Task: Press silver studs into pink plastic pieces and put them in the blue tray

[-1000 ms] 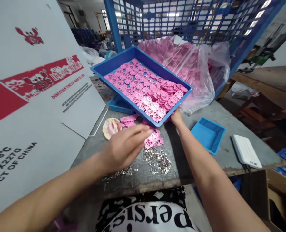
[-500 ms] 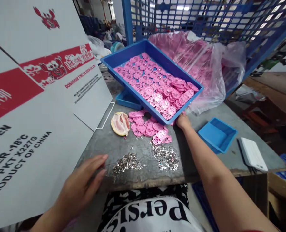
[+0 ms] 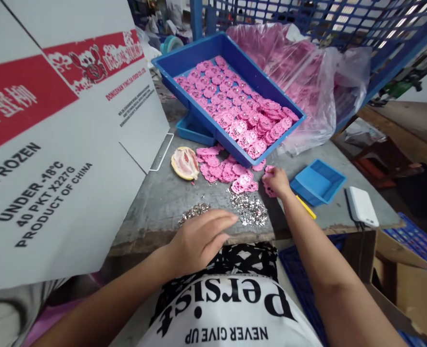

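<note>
My right hand [image 3: 278, 182] has its fingers closed on flat pink cut-out pieces [image 3: 268, 188] at the table, just right of the loose heap; how many it holds I cannot tell. My left hand [image 3: 200, 236] hovers over the front edge, fingers stretched out and thumb apart, holding nothing. Behind its fingers lies a pile of small silvery bits [image 3: 195, 210], partly covered, and to the right a second silvery pile [image 3: 251, 210]. A heap of pink cut-outs [image 3: 224, 169] lies beyond them. Above it, a tilted blue tray [image 3: 184, 58] holds rows of pink cut-outs with dark and shiny dots.
A cut fruit half [image 3: 185, 164] lies left of the heap. A large white carton [image 3: 90, 183] walls off the left. On the right are an empty light-blue tray [image 3: 317, 182], a yellow stick [image 3: 306, 207] and a white power bank [image 3: 361, 206]. Behind stands a plastic bag [image 3: 303, 82].
My left hand has moved right, in front of the silvery piles. My right hand has come nearer from beside the tray's corner, with pink pieces in it. The view has tipped down.
</note>
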Tool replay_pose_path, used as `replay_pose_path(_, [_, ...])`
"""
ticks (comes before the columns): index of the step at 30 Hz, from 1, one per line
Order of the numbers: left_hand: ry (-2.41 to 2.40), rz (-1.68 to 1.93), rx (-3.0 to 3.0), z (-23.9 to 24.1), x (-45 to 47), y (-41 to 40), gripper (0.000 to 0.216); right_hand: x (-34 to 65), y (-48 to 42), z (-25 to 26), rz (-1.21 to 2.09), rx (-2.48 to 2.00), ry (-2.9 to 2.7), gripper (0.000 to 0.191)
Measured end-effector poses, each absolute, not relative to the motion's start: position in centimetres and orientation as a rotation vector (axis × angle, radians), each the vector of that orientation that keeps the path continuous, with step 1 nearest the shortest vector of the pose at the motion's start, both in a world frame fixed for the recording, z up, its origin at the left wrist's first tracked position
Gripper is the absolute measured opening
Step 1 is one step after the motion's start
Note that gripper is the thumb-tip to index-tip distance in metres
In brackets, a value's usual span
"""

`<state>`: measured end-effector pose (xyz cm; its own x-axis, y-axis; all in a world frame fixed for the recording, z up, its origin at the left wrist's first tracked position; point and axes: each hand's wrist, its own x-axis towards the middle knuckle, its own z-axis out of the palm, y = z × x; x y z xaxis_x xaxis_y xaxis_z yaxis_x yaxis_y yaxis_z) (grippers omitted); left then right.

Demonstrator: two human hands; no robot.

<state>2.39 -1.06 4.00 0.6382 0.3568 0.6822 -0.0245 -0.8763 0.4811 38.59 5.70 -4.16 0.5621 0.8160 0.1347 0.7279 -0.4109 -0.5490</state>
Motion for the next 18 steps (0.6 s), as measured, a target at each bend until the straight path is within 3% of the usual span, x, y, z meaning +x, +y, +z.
replay_pose_path(6, [0.674, 0.911, 1.765, 0.2, 4.5, -2.8, 0.038, 36.2, 3.0, -1.1, 0.230, -2.111, -1.125, 0.018])
replay_pose_path(10, [0.786, 0.789, 1.531, -2.0, 6.9, -3.2, 0.075, 30.1, -0.5, 1.5, 0.247, -1.822, -1.221, 0.022])
replay_pose_path(13, [0.795, 0.727, 1.526, -2.9, 8.2, -3.6, 0.095, 24.7, -3.2, 2.5, 0.337, -1.799, -1.439, 0.015])
replay_pose_path(15, [0.798, 0.709, 1.497, -3.3, 8.6, -3.9, 0.091, 22.6, -4.5, 2.5, 0.414, -1.772, -1.522, 0.011])
replay_pose_path(18, [0.853, 0.710, 1.314, -3.5, 8.2, -4.2, 0.080, 23.1, -5.5, 1.5, 0.656, -1.658, -1.522, 0.023])
